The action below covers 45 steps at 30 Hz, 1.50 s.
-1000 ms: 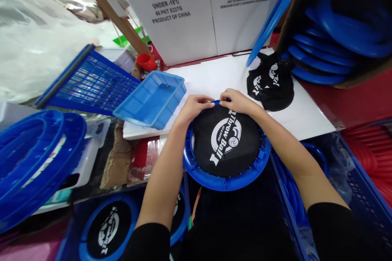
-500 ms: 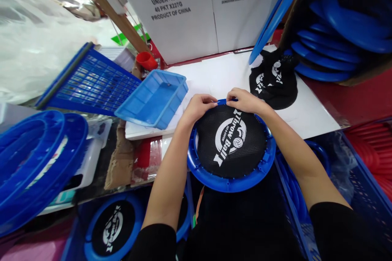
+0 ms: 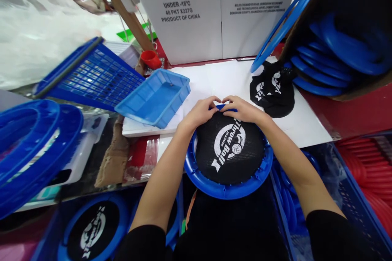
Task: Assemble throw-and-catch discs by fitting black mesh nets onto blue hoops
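Observation:
A round blue plastic ring (image 3: 227, 189) carries a black mesh net (image 3: 230, 149) printed "Throw Ball" in white. It lies at the near edge of a white board (image 3: 220, 79). My left hand (image 3: 200, 113) and my right hand (image 3: 241, 108) meet at the ring's far edge, fingertips nearly touching. Both hands have their fingers curled and pressed onto the net's rim there.
A pile of black nets (image 3: 272, 87) lies on the board at right. Stacked blue rings (image 3: 330, 57) fill a box at upper right. A light blue tray (image 3: 154, 98) and a blue crate (image 3: 92, 75) sit to the left. Finished discs (image 3: 92, 228) lie below.
Both hands have closed in until the fingertips almost touch at the ring's far edge. The blue rim piece between them is now mostly covered.

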Tool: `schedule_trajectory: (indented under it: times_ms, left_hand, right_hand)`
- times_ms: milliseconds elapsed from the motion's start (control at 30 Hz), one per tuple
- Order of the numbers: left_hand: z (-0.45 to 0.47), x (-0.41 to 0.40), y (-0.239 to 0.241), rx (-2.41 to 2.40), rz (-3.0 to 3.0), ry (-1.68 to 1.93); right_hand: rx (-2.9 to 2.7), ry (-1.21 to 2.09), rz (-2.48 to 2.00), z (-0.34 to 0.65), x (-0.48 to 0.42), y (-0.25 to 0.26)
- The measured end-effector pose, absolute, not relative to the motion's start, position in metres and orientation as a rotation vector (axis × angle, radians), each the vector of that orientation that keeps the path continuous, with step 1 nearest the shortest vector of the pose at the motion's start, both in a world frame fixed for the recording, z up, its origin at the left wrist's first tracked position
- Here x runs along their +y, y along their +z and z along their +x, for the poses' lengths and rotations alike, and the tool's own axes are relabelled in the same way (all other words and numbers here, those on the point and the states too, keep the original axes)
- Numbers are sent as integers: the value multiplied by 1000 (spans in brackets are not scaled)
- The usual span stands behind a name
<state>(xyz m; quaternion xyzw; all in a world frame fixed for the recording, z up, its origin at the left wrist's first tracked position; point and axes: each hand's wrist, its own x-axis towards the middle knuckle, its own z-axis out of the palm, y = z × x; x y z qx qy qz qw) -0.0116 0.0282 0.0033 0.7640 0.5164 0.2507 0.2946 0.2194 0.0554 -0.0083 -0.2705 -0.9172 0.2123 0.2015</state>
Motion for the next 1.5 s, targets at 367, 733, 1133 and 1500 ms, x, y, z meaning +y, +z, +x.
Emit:
schedule_trajectory:
  times_ms: [367, 733, 1133, 1500]
  left_hand:
    - [-28, 21, 14, 1273, 2107, 628]
    - [-27, 11, 21, 1306, 2193, 477]
    - [-16, 6, 26, 1454, 2046, 404]
    - [-23, 13, 15, 1422, 1775, 578]
  right_hand:
    - [-2791, 197, -852, 212, 33, 11]
    - [-2689, 557, -792, 215, 49, -5]
    - [-2630, 623, -865, 215, 38, 8]
    - [-2559, 690, -858, 211, 39, 3]
